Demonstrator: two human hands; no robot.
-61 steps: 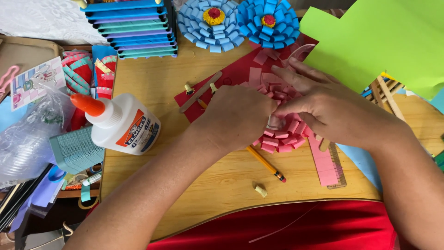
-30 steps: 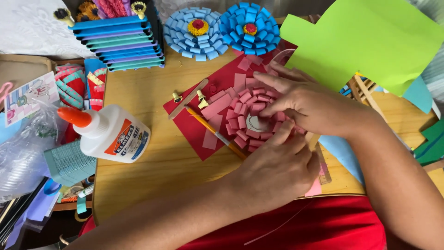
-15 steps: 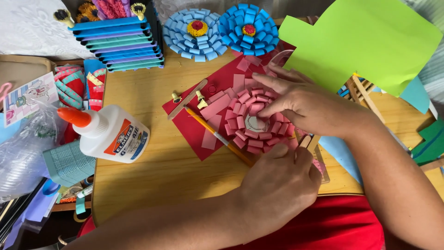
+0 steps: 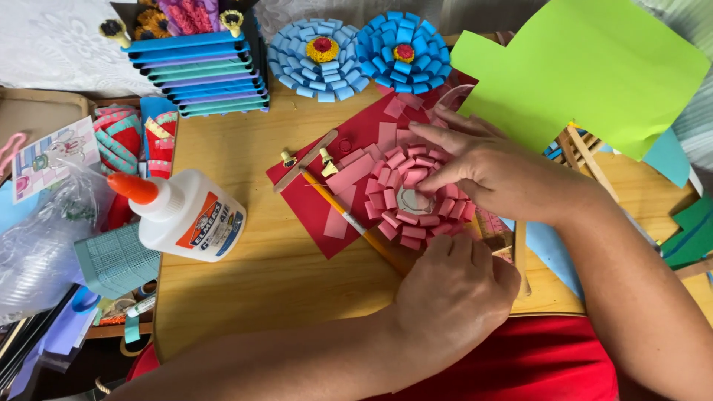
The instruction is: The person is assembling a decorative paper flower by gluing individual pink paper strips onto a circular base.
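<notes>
Head view: my right hand (image 4: 483, 174) lies spread over the pink paper flower (image 4: 416, 199), fingers loose, fingertips pressing petal loops near its bare centre. My left hand (image 4: 453, 286) sits at the flower's near edge, fingers curled under; I cannot tell whether it pinches anything. The flower rests on a red paper sheet (image 4: 327, 200) on the wooden counter (image 4: 252, 275), with a yellow pencil (image 4: 356, 226) running under its lower left side.

What worries me: the loops look freshly placed, so too much fingertip pressure could flatten them or slide them out of their ring. The pencil under the sheet's edge could roll and tilt the flower. My left wrist could also drag the loose pink strips (image 4: 349, 174). The glue bottle (image 4: 189, 215) lies on its side, well apart to the left.
</notes>
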